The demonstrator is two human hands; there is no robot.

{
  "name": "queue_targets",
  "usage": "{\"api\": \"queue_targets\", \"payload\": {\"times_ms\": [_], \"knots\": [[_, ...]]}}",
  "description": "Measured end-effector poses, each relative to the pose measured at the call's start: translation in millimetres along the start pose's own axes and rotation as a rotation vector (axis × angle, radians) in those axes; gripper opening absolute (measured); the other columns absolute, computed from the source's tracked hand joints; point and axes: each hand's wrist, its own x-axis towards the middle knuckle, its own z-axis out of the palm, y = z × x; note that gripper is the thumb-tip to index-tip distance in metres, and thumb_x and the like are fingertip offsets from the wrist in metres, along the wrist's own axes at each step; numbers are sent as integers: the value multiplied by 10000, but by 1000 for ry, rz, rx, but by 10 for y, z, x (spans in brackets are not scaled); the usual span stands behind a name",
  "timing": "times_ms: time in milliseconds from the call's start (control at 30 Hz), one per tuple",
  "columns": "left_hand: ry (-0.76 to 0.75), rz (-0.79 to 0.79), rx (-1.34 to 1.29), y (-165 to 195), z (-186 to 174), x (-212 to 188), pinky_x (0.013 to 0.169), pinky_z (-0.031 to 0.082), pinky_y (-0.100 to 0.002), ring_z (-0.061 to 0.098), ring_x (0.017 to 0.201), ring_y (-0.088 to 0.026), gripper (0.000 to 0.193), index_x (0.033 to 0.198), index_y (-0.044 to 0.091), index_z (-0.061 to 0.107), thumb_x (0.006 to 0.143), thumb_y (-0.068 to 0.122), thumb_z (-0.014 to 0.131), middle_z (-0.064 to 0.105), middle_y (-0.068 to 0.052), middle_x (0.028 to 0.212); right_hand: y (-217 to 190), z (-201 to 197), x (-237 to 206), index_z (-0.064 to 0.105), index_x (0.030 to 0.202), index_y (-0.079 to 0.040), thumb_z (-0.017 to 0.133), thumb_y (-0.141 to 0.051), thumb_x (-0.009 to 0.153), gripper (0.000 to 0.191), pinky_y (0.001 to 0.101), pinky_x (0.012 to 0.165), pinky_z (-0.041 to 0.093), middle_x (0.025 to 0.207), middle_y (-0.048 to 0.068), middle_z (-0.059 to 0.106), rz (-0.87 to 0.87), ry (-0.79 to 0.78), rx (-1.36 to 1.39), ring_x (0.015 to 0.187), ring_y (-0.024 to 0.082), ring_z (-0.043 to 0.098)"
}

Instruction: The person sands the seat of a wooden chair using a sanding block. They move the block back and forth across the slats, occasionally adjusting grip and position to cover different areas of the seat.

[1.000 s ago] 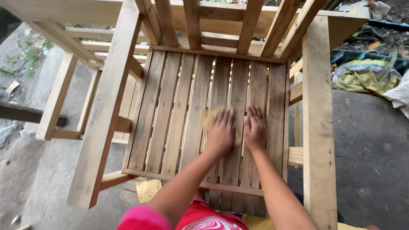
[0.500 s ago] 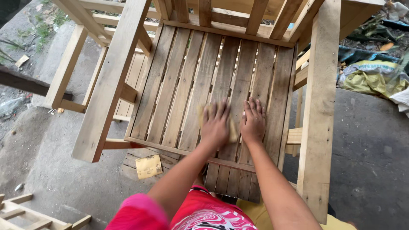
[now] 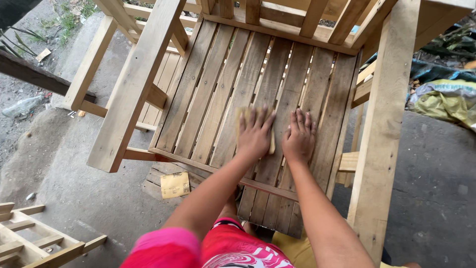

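Sandpaper, tan rectangular sheet (image 3: 271, 144), pressed flat under left hand (image 3: 254, 134), fingers spread, on slatted bare-wood chair seat (image 3: 208, 94). Right hand (image 3: 299, 139) flat just beside, touching slats. Grey concrete floor (image 3: 89, 193) below; second yellow sheet (image 3: 174, 184) lower left of hands.

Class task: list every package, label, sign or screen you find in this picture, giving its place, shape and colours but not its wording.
Sandpaper sheet: flat on the ground under the chair's front edge, squarish, tan-yellow with small dark print.
Sack: crumpled on the ground at far right, yellow-green with a pale printed band.
Plastic bottle: lying on the dirt at far left, clear; any label is too small to tell.
No signs or screens.
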Motion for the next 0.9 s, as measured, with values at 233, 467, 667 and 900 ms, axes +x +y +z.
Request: {"api": "queue_targets", "payload": {"times_ms": [233, 467, 667, 900], "knots": [[22, 34, 153, 6, -79, -10, 1215, 10, -619, 149, 1566, -359, 663, 1603, 295, 353, 945, 244, 411, 210, -37, 1705, -13, -2, 2, 531, 1512, -98, 507, -156, 959, 557, 478, 1258, 192, 1591, 80, 478, 30, -51, -40, 1524, 313, 326], [84, -18, 50, 71, -25, 625, 1232, 23, -649, 188, 1574, -372, 573, 1589, 283, 384, 1018, 303, 413, 244, -46, 1713, -2, 10, -13, 523, 1525, -99, 506, -157, 961, 567, 476, 1276, 179, 1621, 71, 458, 25, -51, -63, 1544, 305, 311], [37, 51, 61, -15, 18, -229, 1201, 49, -678, 213, 1551, -386, 619, 1591, 260, 376, 977, 313, 436, 264, -56, 1694, -48, -29, -13, 492, 1537, -99, 515, -157, 939, 601, 481, 1268, 156, 1627, 69, 431, 36, -75, -65, 1544, 307, 294], [80, 12, 15, 99, -64, 984, 1202, 53, -681, 195, 1554, -396, 616, 1565, 235, 408, 955, 295, 462, 274, -53, 1679, -6, 19, -37, 471, 1557, -122, 511, -151, 943, 616, 476, 1274, 149, 1646, 52, 415, 33, -79, -98, 1555, 296, 282]]}}
